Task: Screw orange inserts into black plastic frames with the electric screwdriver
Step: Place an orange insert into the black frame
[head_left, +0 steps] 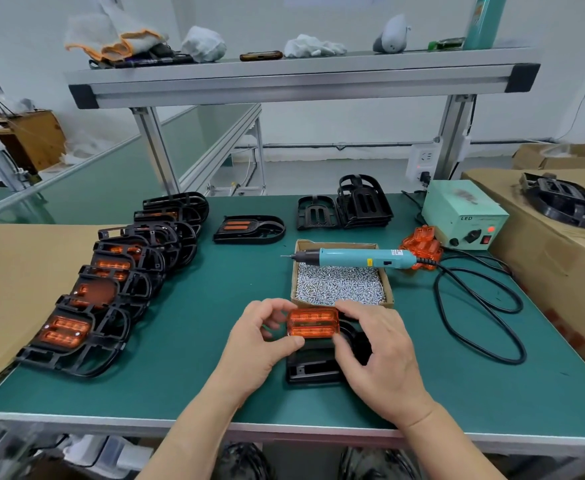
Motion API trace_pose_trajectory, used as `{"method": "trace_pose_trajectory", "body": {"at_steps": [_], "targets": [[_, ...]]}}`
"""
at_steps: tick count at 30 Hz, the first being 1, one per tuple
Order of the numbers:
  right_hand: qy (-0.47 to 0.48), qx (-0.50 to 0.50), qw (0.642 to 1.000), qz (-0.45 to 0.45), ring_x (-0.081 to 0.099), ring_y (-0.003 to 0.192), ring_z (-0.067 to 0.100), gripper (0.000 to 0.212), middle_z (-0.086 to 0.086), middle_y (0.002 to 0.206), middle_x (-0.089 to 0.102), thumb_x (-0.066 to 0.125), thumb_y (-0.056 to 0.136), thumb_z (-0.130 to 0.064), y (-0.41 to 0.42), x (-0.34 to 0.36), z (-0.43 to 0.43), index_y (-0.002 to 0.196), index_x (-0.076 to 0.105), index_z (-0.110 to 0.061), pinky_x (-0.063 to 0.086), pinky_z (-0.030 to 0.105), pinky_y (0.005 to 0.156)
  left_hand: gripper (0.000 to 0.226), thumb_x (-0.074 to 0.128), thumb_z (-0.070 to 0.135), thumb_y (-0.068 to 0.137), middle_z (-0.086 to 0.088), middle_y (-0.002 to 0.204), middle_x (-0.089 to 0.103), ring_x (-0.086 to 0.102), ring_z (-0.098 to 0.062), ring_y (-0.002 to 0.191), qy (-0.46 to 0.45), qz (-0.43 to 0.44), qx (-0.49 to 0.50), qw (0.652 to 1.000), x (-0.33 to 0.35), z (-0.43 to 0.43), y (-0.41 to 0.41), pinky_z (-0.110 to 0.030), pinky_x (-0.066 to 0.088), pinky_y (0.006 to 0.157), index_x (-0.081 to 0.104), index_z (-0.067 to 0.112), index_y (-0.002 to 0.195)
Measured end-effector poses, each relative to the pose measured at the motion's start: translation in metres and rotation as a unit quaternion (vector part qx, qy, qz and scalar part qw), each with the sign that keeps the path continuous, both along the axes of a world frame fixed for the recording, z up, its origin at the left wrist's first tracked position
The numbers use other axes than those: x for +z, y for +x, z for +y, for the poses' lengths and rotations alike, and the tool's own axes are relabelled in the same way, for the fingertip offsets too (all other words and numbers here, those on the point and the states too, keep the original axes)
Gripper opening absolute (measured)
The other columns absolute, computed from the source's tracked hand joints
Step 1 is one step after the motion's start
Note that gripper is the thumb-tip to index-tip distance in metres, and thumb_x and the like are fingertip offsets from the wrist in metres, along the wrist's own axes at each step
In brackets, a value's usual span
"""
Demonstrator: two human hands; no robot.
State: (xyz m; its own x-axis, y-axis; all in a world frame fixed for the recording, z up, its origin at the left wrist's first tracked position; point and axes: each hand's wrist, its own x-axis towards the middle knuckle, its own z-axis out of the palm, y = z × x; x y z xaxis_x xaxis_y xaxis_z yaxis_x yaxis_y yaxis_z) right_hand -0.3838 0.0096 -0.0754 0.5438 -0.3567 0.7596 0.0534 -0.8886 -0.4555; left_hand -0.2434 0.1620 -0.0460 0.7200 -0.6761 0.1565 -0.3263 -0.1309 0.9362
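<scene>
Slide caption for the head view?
Left hand and right hand hold an orange insert over a black frame; electric screwdriver rests on the screw box.

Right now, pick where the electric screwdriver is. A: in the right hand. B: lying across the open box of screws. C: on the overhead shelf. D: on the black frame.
B: the electric screwdriver lies across the far rim of the box of screws, untouched, while the left hand and right hand both pinch the orange insert.
</scene>
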Motion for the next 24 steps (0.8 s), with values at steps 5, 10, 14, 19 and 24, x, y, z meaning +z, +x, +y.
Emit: {"method": "trace_pose_trajectory", "body": {"at_steps": [5,10,14,19,24], "targets": [[0.035,-0.033,0.997,-0.062,0.060,0.114,0.015,0.039,-0.001,0.119,0.068,0.047,0.085,-0.003,-0.001,0.000,-0.006,0.117,0.069,-0.006,0.046,0.037,0.098,0.039,0.085,0.013,0.072,0.006,0.100,0.059,0.052,-0.001,0.092,0.044,-0.016,0.017,0.999,-0.006,0.004,0.002,-0.014,0.037,0.079,0.067,0.037,0.097],[0.035,-0.065,0.996,-0.048,0.058,0.114,0.021,0.032,-0.001,0.118,0.068,0.048,0.088,-0.008,0.000,0.002,-0.006,0.104,0.076,-0.010,0.041,0.037,0.101,0.037,0.086,0.019,0.070,0.008,0.099,0.057,0.052,0.001,0.092,0.080,-0.016,-0.011,0.997,-0.008,0.005,0.003,-0.017,0.037,0.081,0.067,0.039,0.095],[0.020,-0.066,0.997,0.015,0.053,0.122,0.023,0.024,-0.008,0.120,0.069,0.054,0.087,-0.024,0.001,0.004,-0.002,0.089,0.077,-0.018,0.034,0.041,0.106,0.037,0.086,0.018,0.070,0.006,0.100,0.056,0.053,-0.006,0.095,0.120,-0.019,-0.021,0.992,-0.007,0.002,0.003,-0.020,0.040,0.084,0.068,0.036,0.096],[-0.013,-0.069,0.995,0.078,0.051,0.125,0.023,0.029,-0.008,0.120,0.071,0.052,0.087,-0.031,-0.001,0.006,0.000,0.070,0.075,-0.022,0.028,0.041,0.111,0.034,0.087,0.021,0.070,0.003,0.096,0.055,0.051,-0.008,0.087,0.165,-0.041,-0.027,0.985,-0.002,-0.005,0.006,-0.017,0.039,0.076,0.068,0.032,0.096],[-0.055,-0.074,0.989,0.115,0.053,0.123,0.021,0.032,-0.010,0.117,0.072,0.054,0.089,-0.031,0.000,0.007,0.001,0.069,0.077,-0.023,0.029,0.044,0.112,0.034,0.087,0.026,0.070,0.008,0.094,0.053,0.050,-0.006,0.080,0.222,-0.071,-0.056,0.971,0.003,-0.011,0.011,-0.020,0.040,0.073,0.063,0.038,0.090]]}}
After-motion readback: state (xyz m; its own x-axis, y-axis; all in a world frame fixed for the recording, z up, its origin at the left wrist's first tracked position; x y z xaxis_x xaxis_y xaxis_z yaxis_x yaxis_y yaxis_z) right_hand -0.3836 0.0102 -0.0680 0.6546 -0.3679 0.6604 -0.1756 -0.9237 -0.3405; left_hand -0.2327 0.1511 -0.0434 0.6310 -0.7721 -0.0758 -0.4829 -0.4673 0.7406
